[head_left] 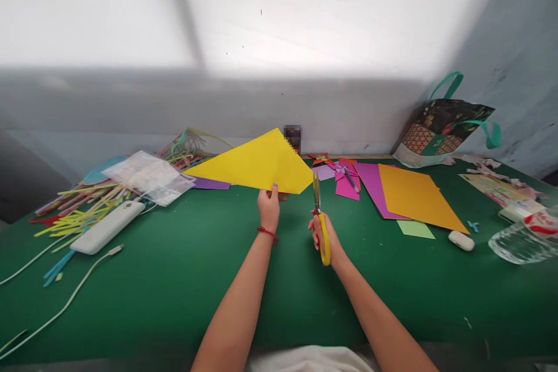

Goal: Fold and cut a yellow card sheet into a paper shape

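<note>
My left hand (268,207) pinches the lower edge of a folded yellow paper triangle (255,164) and holds it up above the green table (183,279). My right hand (325,236) grips yellow-handled scissors (320,218). Their blades point upward, right beside the triangle's right corner. A red band is on my left wrist.
Coloured straws (82,212), a clear plastic bag (146,177) and a white power bank (107,226) with cables lie at the left. Orange (416,197) and magenta sheets, paper scraps, a patterned bag (444,128), a white eraser (461,240) and a glass bowl (518,241) are at the right.
</note>
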Tool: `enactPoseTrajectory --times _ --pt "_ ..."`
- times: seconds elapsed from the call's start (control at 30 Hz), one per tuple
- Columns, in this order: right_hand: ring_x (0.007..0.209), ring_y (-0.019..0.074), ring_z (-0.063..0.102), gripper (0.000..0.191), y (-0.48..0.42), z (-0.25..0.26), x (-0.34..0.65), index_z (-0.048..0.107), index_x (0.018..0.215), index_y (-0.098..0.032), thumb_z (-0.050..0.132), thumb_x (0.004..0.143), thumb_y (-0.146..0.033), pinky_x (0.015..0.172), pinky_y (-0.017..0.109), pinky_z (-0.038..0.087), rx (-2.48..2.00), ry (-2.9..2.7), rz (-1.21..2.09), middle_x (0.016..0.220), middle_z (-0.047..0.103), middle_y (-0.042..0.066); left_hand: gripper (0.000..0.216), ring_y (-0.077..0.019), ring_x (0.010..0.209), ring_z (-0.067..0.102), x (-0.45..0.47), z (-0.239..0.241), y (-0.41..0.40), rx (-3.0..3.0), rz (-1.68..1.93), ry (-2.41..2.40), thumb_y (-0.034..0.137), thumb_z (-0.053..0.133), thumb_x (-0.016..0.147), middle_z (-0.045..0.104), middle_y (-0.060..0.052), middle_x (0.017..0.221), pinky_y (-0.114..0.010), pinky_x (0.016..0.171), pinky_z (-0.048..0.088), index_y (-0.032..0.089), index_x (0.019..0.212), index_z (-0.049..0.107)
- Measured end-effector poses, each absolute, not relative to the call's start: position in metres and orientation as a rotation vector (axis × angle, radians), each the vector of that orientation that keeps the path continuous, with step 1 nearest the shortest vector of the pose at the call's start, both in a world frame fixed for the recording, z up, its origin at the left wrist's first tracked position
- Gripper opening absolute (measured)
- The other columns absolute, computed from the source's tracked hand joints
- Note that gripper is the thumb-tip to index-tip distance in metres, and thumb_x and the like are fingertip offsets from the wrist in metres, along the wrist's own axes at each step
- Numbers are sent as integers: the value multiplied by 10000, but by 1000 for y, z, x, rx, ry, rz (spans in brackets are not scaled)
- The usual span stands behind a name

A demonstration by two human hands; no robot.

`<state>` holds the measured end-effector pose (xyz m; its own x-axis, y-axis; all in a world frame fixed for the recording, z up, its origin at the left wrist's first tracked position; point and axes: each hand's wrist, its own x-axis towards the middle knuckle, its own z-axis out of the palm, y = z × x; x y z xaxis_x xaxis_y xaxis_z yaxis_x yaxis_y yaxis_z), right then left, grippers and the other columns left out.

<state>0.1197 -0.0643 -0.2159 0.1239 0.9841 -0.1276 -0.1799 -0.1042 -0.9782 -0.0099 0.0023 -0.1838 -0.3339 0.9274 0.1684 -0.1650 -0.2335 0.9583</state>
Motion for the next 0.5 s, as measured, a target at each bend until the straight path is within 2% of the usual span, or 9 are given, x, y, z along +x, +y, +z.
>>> enactPoseTrajectory --times 0.1,0.27,0.5 --pt "307 34 326 508 -71 -216 119 454 893 -224 551 621 -642 263 164 274 -1217 -998 1335 545 457 -95 292 -190 625 663 -14 -184 -1 1041 1712 1163 440 586 758 659 -78 792 -269 506 514 168 831 512" --pt "279 59 332 425 -81 -211 121 472 743 -206 490 717 -630 282 190 295 -1236 -1053 1324 408 378 -100 350 -179 504 638 -28 -187 -6 970 1697 1154 503 563 753 604 -12 576 -262 464 494 171 817 472" --pt "366 79 421 444 -76 -205 126 504 857 -186 597 665 -575 355 207 380 -1198 -850 986 485 466 -77 417 -155 425 598 -25 -189 -8 1141 1431 1109 510 595 720 566 42 473 -239 415 465 162 936 515"
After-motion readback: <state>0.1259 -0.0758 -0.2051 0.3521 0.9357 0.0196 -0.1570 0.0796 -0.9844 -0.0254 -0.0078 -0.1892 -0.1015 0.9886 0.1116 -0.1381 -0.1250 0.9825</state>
